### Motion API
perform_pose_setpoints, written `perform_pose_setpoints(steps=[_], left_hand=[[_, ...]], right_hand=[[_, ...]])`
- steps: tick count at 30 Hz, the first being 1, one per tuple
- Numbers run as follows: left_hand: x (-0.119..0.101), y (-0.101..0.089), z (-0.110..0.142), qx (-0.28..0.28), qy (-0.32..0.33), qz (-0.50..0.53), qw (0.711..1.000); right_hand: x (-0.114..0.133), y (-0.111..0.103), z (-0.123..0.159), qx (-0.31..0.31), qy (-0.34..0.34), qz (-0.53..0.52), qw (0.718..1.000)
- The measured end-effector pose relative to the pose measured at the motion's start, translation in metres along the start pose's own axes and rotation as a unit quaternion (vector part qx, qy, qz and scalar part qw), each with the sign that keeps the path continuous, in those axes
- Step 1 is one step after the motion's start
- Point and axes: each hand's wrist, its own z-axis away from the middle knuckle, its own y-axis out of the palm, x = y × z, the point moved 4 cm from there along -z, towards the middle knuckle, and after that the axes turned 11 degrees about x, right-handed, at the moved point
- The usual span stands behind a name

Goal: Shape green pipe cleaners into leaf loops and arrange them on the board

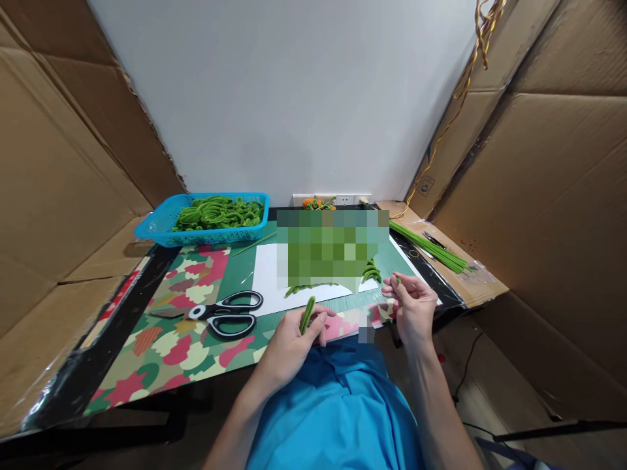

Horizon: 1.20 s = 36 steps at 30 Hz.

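My left hand (298,333) is closed around a green pipe cleaner piece (307,314), which sticks up between thumb and fingers. To the right, over the mat's front edge, my right hand (414,300) pinches a small bit of green (398,279), mostly covered by the fingertips. Between and beyond the hands, white paper (267,274) bears green pieces, largely hidden by a pixelated patch. Several curved green pipe cleaner pieces (372,271) lie at its right side. Black-and-white scissors (215,313) rest left of my left hand, blades pointing left.
A blue plastic basket (151,228) full of bent green pipe cleaners stands at the back left. Long green stems (434,247) lie at the right beside a dark tool (435,240). Cardboard walls (548,196) flank the table. An orange and green item (318,204) sits near the wall sockets (345,200).
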Motion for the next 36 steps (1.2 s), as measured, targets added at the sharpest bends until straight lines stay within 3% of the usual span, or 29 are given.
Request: perform_pose_setpoints(steps=[4,8,11,15,19,26,31,36], left_hand=[[-0.001,-0.001,0.000,-0.011,0.006,0.010,1.000],[-0.001,0.000,0.001,0.004,-0.003,0.002,1.000],[-0.001,0.001,0.001,0.007,-0.006,0.000,1.000],[0.001,0.002,0.002,0.005,-0.004,0.003,1.000],[0.002,0.001,0.002,-0.002,0.002,0.016,1.000],[0.001,0.006,0.003,0.042,-0.005,0.035,0.998],[-0.005,0.009,0.004,0.077,-0.016,0.040,0.996],[-0.005,0.011,0.006,0.083,-0.016,0.054,0.995]], right_hand=[[0.002,0.004,-0.001,0.104,0.020,0.198,0.974],[0.004,0.007,-0.006,0.201,-0.061,0.407,0.889],[0.001,0.006,-0.009,0.224,-0.099,0.497,0.832],[-0.002,-0.001,-0.009,0.238,-0.106,0.536,0.803],[-0.002,-0.006,-0.008,0.256,-0.093,0.514,0.813],[0.021,0.003,0.004,0.191,-0.062,0.341,0.918],[0.034,0.044,0.028,0.252,-0.076,0.288,0.921],[0.031,0.078,0.047,0.334,-0.066,0.247,0.907]])
